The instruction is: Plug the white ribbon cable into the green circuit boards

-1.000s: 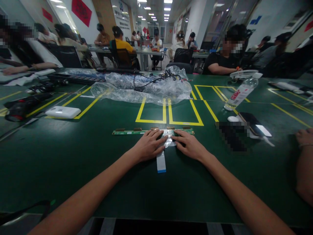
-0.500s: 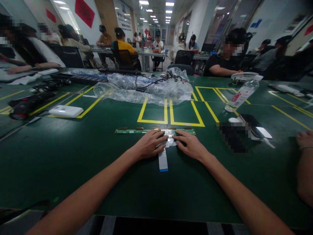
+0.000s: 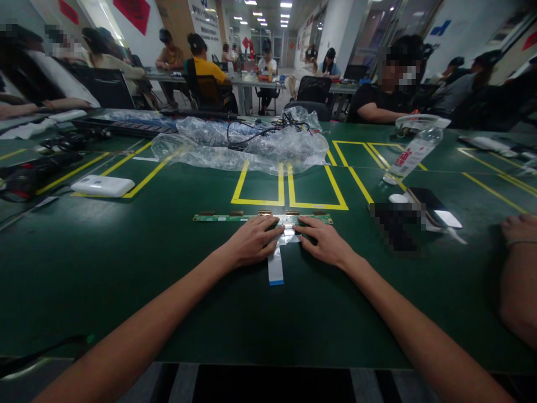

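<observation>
Worktop (image 3: 146,268): board (image 3: 229,219) laid out, ribbon (image 3: 276,267) join unconfirmed.
The board lies roughly parallel to the near edge, well in from it. Left hand (image 3: 253,240) and right hand (image 3: 325,240) rest at its middle, fingers slightly apart, not visibly clamped. Whether the ribbon is seated there is hidden; its blue end (image 3: 276,282), toward the near edge, looks unconnected.

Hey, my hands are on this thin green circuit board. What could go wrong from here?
Two risks, I think. The white ribbon cable runs out close by your left hand, so a sideways drag might tug or crease it. With that hand and your right hand both near the middle of the circuit board, uneven pressure might shift it.
</observation>
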`<action>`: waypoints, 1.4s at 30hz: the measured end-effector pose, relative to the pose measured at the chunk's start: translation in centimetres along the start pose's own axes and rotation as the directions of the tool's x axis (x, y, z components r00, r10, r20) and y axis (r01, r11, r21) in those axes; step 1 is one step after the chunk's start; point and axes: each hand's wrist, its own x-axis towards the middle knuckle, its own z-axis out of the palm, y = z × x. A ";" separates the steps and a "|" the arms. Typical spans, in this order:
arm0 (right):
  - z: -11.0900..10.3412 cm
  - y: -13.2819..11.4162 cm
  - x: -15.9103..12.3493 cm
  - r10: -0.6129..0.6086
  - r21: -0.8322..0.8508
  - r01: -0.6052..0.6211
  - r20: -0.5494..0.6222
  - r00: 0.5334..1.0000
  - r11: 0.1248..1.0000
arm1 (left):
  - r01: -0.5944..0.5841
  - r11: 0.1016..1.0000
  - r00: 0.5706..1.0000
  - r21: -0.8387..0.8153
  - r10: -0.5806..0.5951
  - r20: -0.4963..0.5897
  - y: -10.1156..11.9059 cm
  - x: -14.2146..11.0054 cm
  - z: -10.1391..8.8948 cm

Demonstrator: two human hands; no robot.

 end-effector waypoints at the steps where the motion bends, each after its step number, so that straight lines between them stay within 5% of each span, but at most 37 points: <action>1: 0.0 0.0 0.0 0.000 0.003 0.000 -0.001 1.000 1.000 | -0.013 1.000 1.000 -0.005 0.013 0.003 -0.1 0.0 0.0; 32: 0.4 -0.1 0.0 -0.014 -0.016 0.014 -0.018 1.000 1.000 | 0.019 1.000 0.999 0.019 -0.018 -0.045 0.0 0.5 0.1; 42: -0.4 -1.2 0.3 -0.135 0.029 0.134 0.044 0.990 0.991 | -0.008 1.000 0.998 0.025 0.009 -0.057 0.2 0.4 -0.2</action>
